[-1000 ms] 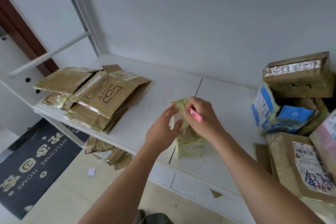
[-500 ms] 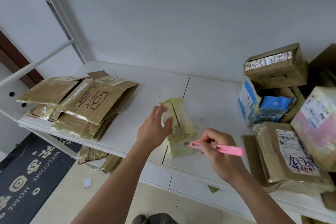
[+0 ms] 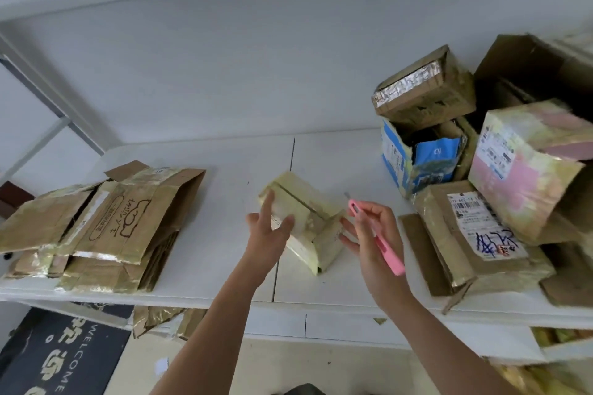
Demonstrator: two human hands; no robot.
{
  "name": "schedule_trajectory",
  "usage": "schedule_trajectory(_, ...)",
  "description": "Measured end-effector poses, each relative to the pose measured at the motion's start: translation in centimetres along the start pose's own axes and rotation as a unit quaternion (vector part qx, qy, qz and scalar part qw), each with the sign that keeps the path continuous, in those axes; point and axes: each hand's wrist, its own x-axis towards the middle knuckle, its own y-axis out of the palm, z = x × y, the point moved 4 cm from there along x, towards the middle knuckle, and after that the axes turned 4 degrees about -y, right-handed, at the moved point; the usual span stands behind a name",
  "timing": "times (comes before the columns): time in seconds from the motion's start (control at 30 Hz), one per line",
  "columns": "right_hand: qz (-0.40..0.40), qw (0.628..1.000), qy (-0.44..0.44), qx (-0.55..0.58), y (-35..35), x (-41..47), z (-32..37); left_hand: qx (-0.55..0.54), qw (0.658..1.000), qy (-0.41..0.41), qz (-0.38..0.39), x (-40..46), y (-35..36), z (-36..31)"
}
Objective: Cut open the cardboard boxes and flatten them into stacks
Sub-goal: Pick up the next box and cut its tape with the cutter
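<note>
The small taped box sits at the centre of the frame on the white surface, tipped on its side, a slit showing along its top face. The left hand grips its near-left corner, thumb on one side and fingers spread over the other. The right hand, just right of the box and clear of it, holds a pink utility knife in a loose pinch, blade end pointing up and away, the other fingers fanned out.

The step in hand looks like opening the remaining taped seams so the box can collapse. To do it well, I'd say keep the left hand's fingers off the cutting line, run the blade shallow along the tape away from the body, then press the panels flat.

At middle left lies one stack of flattened boxes; how many sheets it holds I can't count. At right is a pile of uncut boxes: a foil-taped one, a torn blue one, a pink-labelled one, one with a scribbled label, and a large open carton behind, five I can tell apart. More flattened cardboard shows below the surface edge.
</note>
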Motion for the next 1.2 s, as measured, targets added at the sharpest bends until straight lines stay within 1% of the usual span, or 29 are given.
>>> schedule_trajectory(0.03, -0.002, 1.0, 0.0, -0.004, -0.1, 0.7, 0.1, 0.038, 0.999, 0.006, -0.017, -0.1, 0.2, -0.1)
schedule_trajectory(0.07, -0.001, 1.0, 0.001, -0.011, -0.1, 1.4, 0.0, 0.106, 0.993, 0.027, -0.047, -0.2, 0.3, -0.4)
schedule_trajectory(0.13, -0.001, 1.0, -0.01, -0.028, -0.3, 2.6, 0.0, 0.239, 0.959, 0.095, -0.115, -0.4, 0.4, -1.6)
schedule_trajectory(0.17, -0.007, 0.999, -0.016, -0.03, -0.4, 3.0, -0.1, 0.282, 0.942, 0.122, -0.131, -0.4, 0.4, -2.1)
schedule_trajectory(0.2, -0.017, 0.999, -0.02, -0.025, -0.6, 3.3, -0.1, 0.308, 0.933, 0.136, -0.129, -0.1, 0.3, -2.4)
schedule_trajectory(0.27, -0.047, 0.999, -0.015, -0.015, -1.2, 3.4, -0.5, 0.317, 0.932, 0.152, -0.09, 0.5, 0.3, -2.8)
schedule_trajectory(0.33, -0.073, 0.996, -0.029, -0.029, -1.7, 3.1, -0.9, 0.326, 0.93, 0.163, -0.049, 0.6, 0.4, -2.8)
schedule_trajectory(0.4, -0.072, 0.994, -0.05, -0.059, -1.7, 2.9, -1.3, 0.365, 0.919, 0.147, -0.031, 0.5, 0.5, -2.7)
schedule_trajectory(0.67, -0.094, 0.986, -0.096, -0.103, -1.3, 2.9, -1.0, 0.401, 0.906, 0.13, -0.041, 0.4, 0.6, -2.8)
schedule_trajectory(0.77, -0.069, 0.98, -0.109, -0.152, -1.1, 3.1, -1.0, 0.406, 0.904, 0.128, -0.042, 0.4, 0.6, -2.8)
schedule_trajectory(0.87, -0.068, 0.973, -0.12, -0.184, -0.7, 3.4, -1.1, 0.415, 0.9, 0.125, -0.04, 0.4, 0.5, -2.8)
schedule_trajectory(1.0, -0.046, 0.959, -0.166, -0.225, -0.2, 3.4, -0.7, 0.427, 0.894, 0.126, -0.043, 0.5, 0.6, -2.9)
schedule_trajectory(1.13, -0.033, 0.95, -0.183, -0.252, 0.4, 2.0, -0.6, 0.432, 0.892, 0.127, -0.049, 0.4, 0.6, -2.8)
schedule_trajectory(1.2, -0.024, 0.951, -0.185, -0.247, 0.9, 0.9, -0.8, 0.435, 0.889, 0.131, -0.054, 0.5, 0.6, -2.8)
